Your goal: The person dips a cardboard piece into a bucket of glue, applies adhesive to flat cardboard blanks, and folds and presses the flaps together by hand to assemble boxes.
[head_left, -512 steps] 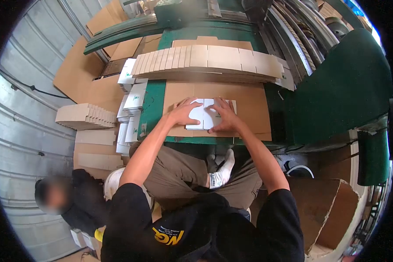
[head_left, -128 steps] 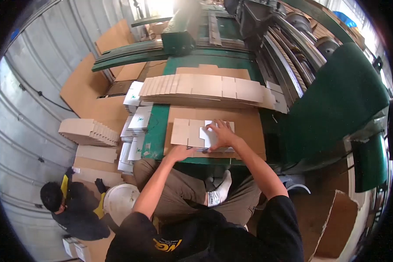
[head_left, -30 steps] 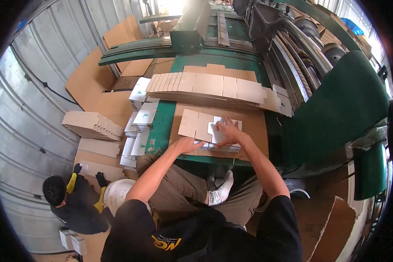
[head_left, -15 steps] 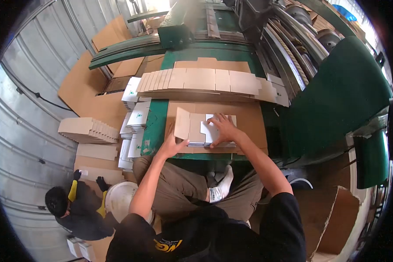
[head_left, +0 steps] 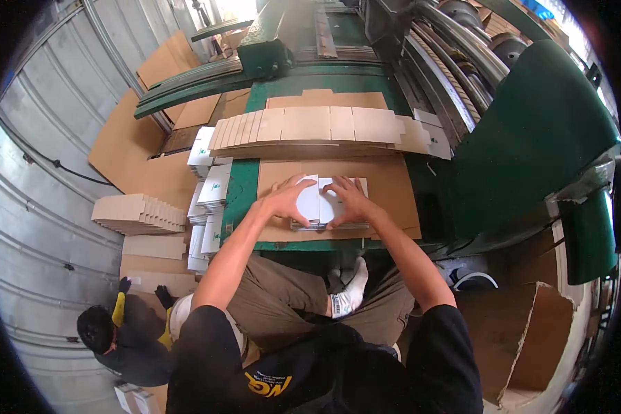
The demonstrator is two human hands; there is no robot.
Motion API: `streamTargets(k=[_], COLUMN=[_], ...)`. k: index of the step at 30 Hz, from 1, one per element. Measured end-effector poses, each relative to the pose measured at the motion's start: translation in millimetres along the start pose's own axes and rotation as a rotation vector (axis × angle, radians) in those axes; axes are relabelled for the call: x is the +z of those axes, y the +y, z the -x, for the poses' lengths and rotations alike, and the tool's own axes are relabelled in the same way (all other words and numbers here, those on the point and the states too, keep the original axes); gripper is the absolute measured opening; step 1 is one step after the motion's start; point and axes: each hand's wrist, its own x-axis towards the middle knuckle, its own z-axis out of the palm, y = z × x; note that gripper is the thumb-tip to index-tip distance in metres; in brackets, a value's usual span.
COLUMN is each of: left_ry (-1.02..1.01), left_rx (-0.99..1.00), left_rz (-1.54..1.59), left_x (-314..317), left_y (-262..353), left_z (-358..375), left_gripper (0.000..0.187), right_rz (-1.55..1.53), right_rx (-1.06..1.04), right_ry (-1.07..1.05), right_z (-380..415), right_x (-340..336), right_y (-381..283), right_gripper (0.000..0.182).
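A small stack of flattened cartons, white on top, lies in front of me on a brown cardboard sheet. Curved over its left part is my left hand, thumb near the front edge and fingers toward the far edge. My right hand spans the right part in the same way, with its thumb also near the front. Both hands hold the top carton down. Parts of the stack are hidden under them.
Beyond the sheet, a fanned row of brown carton blanks lies across the green machine bed. White carton piles stand at the left. A green guard rises at the right. A co-worker in dark gloves is at lower left.
The raised brown flap at the left of the stack has been folded down, and white now shows there. My left hand has moved from the flap's edge onto the top. The view has shifted slightly.
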Motion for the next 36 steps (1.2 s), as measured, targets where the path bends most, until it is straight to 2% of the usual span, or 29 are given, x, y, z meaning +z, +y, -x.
streamTargets(k=[2,14,20,22,23,29,30,33,35,36], left_ry=[-0.068,-0.044,-0.040,-0.049,-0.057,-0.070,-0.070,-0.090,-0.066,-0.062], left_rx=[-0.075,-0.068,-0.092,-0.098,-0.098,-0.136,-0.134,-0.152,-0.135,-0.132], left_rz=[-0.107,-0.105,-0.131,-0.129,-0.130,-0.172,-0.170,-0.092,-0.048,-0.052], left_x=[-1.2,7.8,6.4,5.0,4.6,8.1,9.3,6.1,6.0,4.7], left_y=[4.8,-1.0,7.4,8.5,10.0,10.6,8.9,1.3,-6.4,-2.2], left_z=[-0.3,-2.2,0.0,0.2,0.1,-2.1,-2.9,-11.1,-15.5,-14.5], left_gripper=[0.128,0.130,0.130,0.131,0.131,0.130,0.130,0.120,0.104,0.104], right_rz=[-0.033,-0.062,0.012,0.173,0.174,0.260,0.261,0.235,0.255,0.258], right_rx=[0.007,0.017,0.052,0.094,0.093,0.029,0.031,0.065,0.051,0.050], right_ry=[0.013,0.045,-0.011,-0.146,-0.149,-0.187,-0.188,-0.136,-0.128,-0.122], right_z=[-0.5,-2.4,0.3,1.4,3.0,27.2,28.3,29.3,29.4,29.2], right_x=[1.0,7.6,-1.3,-5.7,-7.6,1.9,3.9,6.4,8.2,5.9], right_y=[1.0,6.5,-10.4,-20.2,-25.8,-40.8,-41.7,-40.3,-36.6,-38.4], right_gripper=[0.110,0.108,0.119,0.114,0.114,0.077,0.077,0.072,0.069,0.069])
